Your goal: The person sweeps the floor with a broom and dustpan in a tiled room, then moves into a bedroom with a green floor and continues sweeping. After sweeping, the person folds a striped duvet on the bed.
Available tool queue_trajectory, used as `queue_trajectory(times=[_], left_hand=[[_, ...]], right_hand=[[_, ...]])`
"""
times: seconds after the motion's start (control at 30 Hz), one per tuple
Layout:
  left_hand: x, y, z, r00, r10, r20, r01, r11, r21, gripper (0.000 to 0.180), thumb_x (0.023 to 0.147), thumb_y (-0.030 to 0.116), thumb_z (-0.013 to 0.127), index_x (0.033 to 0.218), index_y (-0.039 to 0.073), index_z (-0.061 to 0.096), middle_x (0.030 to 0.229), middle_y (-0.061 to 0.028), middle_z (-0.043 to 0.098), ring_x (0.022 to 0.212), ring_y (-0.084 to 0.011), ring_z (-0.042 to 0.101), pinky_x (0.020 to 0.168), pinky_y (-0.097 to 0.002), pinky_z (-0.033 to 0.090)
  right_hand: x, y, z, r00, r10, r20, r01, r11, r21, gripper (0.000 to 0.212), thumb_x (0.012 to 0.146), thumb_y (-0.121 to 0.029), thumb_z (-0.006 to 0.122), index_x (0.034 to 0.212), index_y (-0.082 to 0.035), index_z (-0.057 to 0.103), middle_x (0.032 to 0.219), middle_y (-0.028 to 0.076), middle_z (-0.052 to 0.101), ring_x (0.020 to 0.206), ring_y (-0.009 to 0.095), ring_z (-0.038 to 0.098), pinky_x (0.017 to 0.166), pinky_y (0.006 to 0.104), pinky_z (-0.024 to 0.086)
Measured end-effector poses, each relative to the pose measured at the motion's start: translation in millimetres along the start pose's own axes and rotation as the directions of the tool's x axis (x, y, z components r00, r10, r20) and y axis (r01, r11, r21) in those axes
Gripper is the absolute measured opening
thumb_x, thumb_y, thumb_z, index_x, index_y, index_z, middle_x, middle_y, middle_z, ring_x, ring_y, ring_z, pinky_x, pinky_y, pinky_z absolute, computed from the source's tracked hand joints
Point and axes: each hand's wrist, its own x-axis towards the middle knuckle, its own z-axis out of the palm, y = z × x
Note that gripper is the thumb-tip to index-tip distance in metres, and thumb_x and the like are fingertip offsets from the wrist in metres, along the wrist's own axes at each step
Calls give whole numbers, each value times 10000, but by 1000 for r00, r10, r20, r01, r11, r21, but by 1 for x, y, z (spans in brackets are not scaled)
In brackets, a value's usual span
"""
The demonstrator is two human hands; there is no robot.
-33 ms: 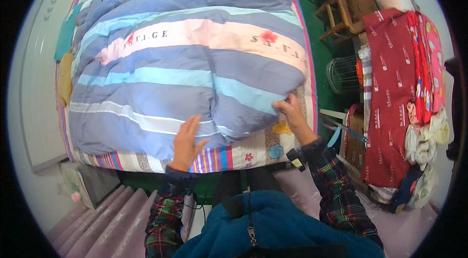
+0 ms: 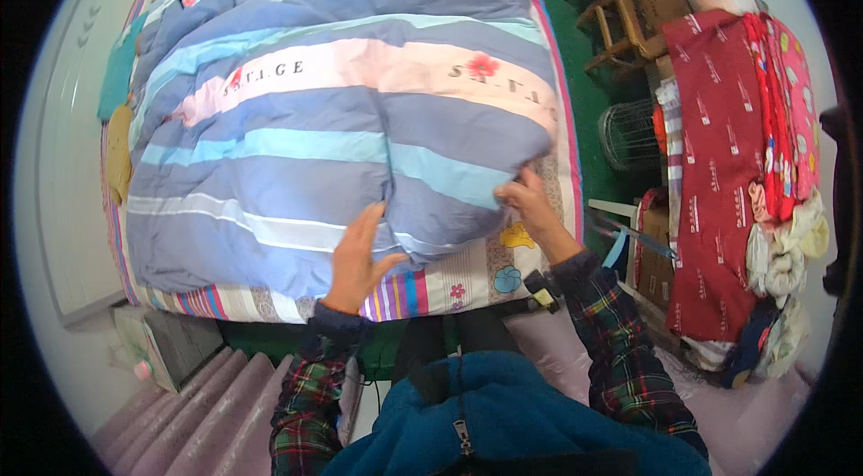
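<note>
A puffy quilt [image 2: 297, 112] in grey-blue, light blue and pale pink stripes, with red flowers and dark lettering, covers most of the bed. My left hand [image 2: 357, 262] rests on its near part, fingers stretched out and thumb spread, close to a crease running away from me. At the quilt's near right corner, my right hand [image 2: 537, 212] is closed on the edge, thumb and fingers pinching the fabric. Some of those fingertips are hidden by the cloth. Beneath the quilt, a patterned, multicoloured striped bed sheet [image 2: 463, 287] shows along the near and right sides.
To the right are a folded dark red cloth [image 2: 719, 179], stacked bedding, a wire basket [image 2: 629, 136] and a wooden stool [image 2: 611, 26] on a green floor. A yellow cloth [image 2: 119, 155] lies at the bed's left edge. Pinkish pleated fabric [image 2: 202, 413] hangs at the lower left.
My left hand has slid a little to the right across the quilt. My right hand keeps its pinch, and the quilt's right edge has shifted slightly left. The whole view has moved a little.
</note>
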Motion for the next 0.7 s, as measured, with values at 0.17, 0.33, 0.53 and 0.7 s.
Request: queue_trajectory(times=[0.17,0.33,0.53,0.7], left_hand=[[100,56,56,986,-166,-5,157,946,-285,724,665,265,770,1276,43,452,1019,-230,622,899,-394,608,761,-420,482],[123,41,57,981,-151,-124,136,983,-124,424,682,218,732,1030,33,574,721,-169,639,665,-338,627,593,-389,472],[127,39,30,962,-223,-155,148,910,-388,211,684,118,705,849,17,622,630,-58,593,593,-96,538,529,-267,413],[126,32,18,981,-173,-91,149,964,-221,246,676,152,727,867,41,619,658,-133,589,560,-241,563,553,-329,444]], right_hand=[[21,-5,23,927,-108,360,173,973,-153,289,715,-32,581,998,20,600,871,43,611,768,120,561,706,239,445],[40,33,6,997,16,-69,-9,995,103,193,739,11,508,871,29,647,766,101,648,648,204,617,593,286,512],[87,73,-56,923,-90,-375,-5,969,-246,256,761,-35,575,1006,29,614,912,118,671,769,226,634,686,312,517],[140,45,-55,978,-164,130,206,854,-478,499,782,-177,674,1231,-24,517,1250,138,540,1144,274,501,974,373,407]])
